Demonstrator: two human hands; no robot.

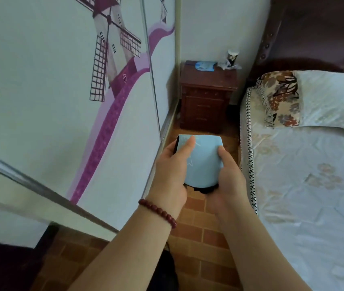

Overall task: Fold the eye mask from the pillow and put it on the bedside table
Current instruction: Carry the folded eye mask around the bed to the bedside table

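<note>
A light blue eye mask (203, 162) with a black underside is folded over and held between both hands, above the tiled floor. My left hand (170, 171) grips its left side with the thumb pressed on top. My right hand (227, 175) holds its right side, thumb on the blue face. The dark wooden bedside table (207, 80) stands ahead in the corner, well beyond my hands. The white pillow (326, 99) lies at the head of the bed on the right.
On the bedside table lie a blue item (205, 65) and a cup (232, 58) with crumpled plastic. A wardrobe door with a windmill picture (83, 91) runs along the left. The bed (313, 196) fills the right, leaving a narrow brick-tiled aisle (200, 223).
</note>
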